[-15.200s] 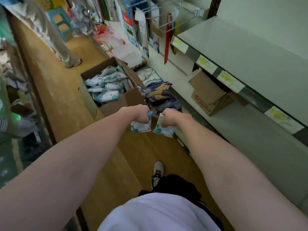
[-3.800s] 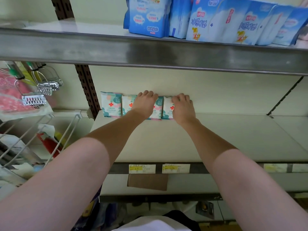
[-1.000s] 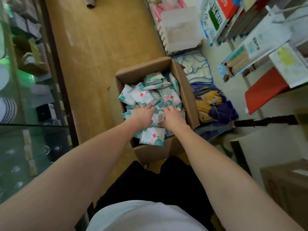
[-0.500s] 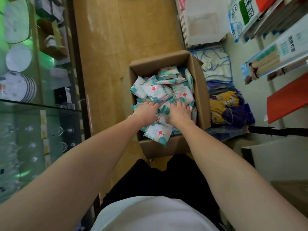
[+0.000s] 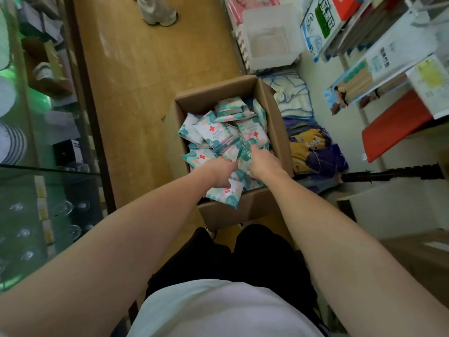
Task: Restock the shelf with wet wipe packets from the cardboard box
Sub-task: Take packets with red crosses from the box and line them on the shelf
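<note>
Wet wipe packets (image 5: 211,128): soft film pouches, likely light, squashy and a bit slick; best pinched across the flat faces or by a sealed end, several at once. They lie in a loose heap in the cardboard box (image 5: 243,210) on the floor, directly under and ahead of both hands. Left hand (image 5: 218,171) is curled down into the near side of the pile, one packet (image 5: 224,195) sticking out beneath it toward the body. Right hand (image 5: 263,161), just beside the left, digs fingers-down among packets; whether it holds one cannot be told. Bagged goods (image 5: 313,154) lie right of the box.
</note>
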A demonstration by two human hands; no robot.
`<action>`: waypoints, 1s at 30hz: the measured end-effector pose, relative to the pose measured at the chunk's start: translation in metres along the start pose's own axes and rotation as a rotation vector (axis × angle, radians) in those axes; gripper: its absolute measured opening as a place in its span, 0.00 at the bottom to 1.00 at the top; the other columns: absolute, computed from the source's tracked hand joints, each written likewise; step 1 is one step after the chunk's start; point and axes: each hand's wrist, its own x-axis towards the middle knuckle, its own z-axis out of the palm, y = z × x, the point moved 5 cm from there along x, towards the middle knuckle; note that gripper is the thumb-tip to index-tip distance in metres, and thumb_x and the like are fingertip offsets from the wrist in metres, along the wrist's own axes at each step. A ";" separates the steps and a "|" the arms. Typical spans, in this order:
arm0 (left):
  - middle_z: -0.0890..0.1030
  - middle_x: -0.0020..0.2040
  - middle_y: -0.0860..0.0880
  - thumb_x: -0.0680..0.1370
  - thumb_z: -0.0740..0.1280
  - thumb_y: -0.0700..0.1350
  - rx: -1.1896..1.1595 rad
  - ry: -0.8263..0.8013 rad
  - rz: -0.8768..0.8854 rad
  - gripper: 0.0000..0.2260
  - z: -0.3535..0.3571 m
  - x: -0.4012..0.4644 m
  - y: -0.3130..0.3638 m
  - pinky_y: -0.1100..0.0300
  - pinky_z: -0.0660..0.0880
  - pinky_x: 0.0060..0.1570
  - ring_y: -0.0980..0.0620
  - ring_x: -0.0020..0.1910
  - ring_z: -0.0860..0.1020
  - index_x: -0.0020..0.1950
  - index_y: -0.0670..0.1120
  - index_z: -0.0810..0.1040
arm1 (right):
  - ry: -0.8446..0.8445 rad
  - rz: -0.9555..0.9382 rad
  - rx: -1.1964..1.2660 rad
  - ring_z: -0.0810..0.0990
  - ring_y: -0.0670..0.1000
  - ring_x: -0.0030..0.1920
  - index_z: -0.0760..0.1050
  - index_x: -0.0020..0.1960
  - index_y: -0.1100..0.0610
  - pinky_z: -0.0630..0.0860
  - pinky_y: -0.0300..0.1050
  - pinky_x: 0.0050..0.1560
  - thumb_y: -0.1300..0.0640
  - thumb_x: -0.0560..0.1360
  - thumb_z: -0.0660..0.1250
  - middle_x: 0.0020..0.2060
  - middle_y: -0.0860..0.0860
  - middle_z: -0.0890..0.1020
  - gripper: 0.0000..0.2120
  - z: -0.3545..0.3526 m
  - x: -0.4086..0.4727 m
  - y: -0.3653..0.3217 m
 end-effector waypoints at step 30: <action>0.76 0.65 0.43 0.74 0.73 0.46 0.082 0.149 0.133 0.24 -0.080 -0.011 0.068 0.51 0.73 0.57 0.42 0.63 0.74 0.68 0.44 0.71 | 0.306 0.206 0.243 0.80 0.60 0.53 0.71 0.57 0.53 0.78 0.52 0.47 0.57 0.75 0.69 0.52 0.55 0.79 0.12 -0.054 -0.111 0.062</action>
